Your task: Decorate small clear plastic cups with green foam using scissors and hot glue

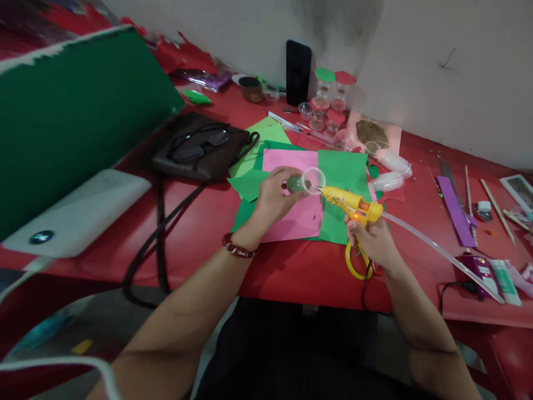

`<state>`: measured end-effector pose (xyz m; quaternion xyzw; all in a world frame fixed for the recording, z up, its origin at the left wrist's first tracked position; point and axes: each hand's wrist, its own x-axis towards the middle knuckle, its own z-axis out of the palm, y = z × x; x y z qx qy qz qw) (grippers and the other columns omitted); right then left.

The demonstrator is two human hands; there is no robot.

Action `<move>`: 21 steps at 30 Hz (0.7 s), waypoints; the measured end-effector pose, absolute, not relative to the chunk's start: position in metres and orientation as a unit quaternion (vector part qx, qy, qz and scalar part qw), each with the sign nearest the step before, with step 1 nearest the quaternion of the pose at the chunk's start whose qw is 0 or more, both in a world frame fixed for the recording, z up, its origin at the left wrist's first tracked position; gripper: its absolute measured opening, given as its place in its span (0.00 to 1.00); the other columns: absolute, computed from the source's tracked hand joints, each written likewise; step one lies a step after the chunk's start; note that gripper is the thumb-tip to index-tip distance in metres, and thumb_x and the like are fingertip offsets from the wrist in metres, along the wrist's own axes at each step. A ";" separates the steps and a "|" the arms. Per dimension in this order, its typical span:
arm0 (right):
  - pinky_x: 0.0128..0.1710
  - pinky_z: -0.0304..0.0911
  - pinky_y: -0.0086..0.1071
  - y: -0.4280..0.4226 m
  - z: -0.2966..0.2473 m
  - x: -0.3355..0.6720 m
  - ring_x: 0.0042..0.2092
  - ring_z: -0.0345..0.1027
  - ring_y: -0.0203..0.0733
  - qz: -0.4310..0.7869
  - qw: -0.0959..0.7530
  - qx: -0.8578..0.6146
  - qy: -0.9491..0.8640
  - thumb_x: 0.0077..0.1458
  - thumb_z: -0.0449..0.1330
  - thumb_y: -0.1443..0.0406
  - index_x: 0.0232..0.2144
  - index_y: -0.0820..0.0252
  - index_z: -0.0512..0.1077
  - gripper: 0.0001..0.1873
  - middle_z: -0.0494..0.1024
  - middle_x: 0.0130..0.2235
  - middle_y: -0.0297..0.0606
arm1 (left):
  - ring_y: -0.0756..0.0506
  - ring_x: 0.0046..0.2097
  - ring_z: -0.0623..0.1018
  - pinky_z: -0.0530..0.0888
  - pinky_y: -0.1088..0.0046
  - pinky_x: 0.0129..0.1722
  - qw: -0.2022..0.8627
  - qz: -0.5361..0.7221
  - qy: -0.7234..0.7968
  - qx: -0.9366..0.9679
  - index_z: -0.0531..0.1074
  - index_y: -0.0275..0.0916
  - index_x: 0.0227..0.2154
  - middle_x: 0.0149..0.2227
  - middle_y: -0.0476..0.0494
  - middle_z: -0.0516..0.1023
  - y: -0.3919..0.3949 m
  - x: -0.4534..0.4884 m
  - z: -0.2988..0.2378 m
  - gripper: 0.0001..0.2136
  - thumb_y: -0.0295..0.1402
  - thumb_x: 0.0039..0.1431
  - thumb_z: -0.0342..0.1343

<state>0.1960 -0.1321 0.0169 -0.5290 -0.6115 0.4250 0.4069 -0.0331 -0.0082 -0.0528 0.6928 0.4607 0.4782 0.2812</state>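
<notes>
My left hand (275, 194) is closed round a small clear plastic cup (307, 182), tilted so its round rim faces right; something green shows at its far end. In my right hand (375, 239) is a yellow glue gun (343, 199), its metal nozzle at the cup's rim; whether they touch I cannot tell. An orange light glows on the gun, and a long translucent glue stick (437, 250) trails from its back. Beneath both hands lie pink paper (291, 225) and green paper (343, 169). A yellow scissor-like loop (350, 266) shows below my right hand.
Stacked plastic cups with red and green discs (325, 75) stand at the back beside a black phone (298, 72). More clear cups (389, 181) lie right of the paper. A dark bag (195, 164) bearing glasses (204, 147) and a white power bank (83, 216) sit left.
</notes>
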 end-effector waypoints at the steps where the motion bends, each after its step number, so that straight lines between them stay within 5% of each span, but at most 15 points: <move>1: 0.21 0.56 0.29 -0.132 0.016 0.196 0.19 0.60 0.33 0.426 0.400 -0.527 -0.617 0.60 0.58 0.34 0.27 0.54 0.67 0.32 0.67 0.17 0.28 | 0.47 0.41 0.78 0.76 0.71 0.37 0.285 0.476 0.451 0.699 0.80 0.39 0.43 0.47 0.42 0.81 -0.009 -0.032 -0.053 0.18 0.24 0.47 0.72; 21: 0.20 0.57 0.31 -0.134 0.006 0.200 0.18 0.61 0.34 0.416 0.368 -0.566 -0.610 0.58 0.62 0.38 0.25 0.54 0.65 0.29 0.67 0.17 0.28 | 0.45 0.45 0.81 0.81 0.69 0.40 0.308 0.459 0.397 0.733 0.80 0.41 0.44 0.50 0.40 0.81 -0.009 -0.030 -0.058 0.18 0.26 0.49 0.73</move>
